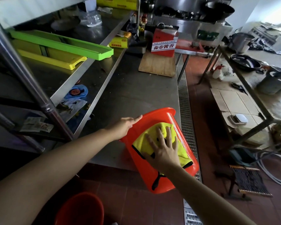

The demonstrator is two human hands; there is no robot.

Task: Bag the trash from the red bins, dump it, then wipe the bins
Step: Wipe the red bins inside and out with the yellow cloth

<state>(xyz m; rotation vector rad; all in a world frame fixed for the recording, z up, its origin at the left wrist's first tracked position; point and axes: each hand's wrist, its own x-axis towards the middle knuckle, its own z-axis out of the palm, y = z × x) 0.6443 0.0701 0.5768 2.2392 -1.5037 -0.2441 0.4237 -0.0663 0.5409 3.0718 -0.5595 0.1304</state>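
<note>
— Nearest the lens, low and left of the tipped red plastic bin (154, 179), sits a second round red plastic bin (81, 210), only its rim and part of the inside showing. So two red bins, counted.

— And the tipped one?

— It lies on its side at the near corner of the steel worktable (136, 93), hanging partly over the edge, mouth turned away from the person. One yellow microfibre cloth with black edging (152, 140) is spread on its upturned wall.

— Hands?

— Two. The right hand (164, 150) lies flat on the cloth, fingers straight and spread, pressing it against the bin; it grips nothing. The left hand (123, 125) rests on the bin's far-left side near the rim, fingers straight and together, steadying it rather than clutching it.

— So which step?

— Wiping, I judge; no trash shows on this bin, though its inside is hidden. The next move calls for sliding the cloth along the wall while the left hand keeps the bin from rolling off the table corner, then turning it to reach an unwiped face. The bin on the floor presumably waits its turn.

— Anything else beyond the tipped bin?

— One red carton with white lettering (165, 44) stands on one wooden board (157, 65), far back on the same table.
</note>
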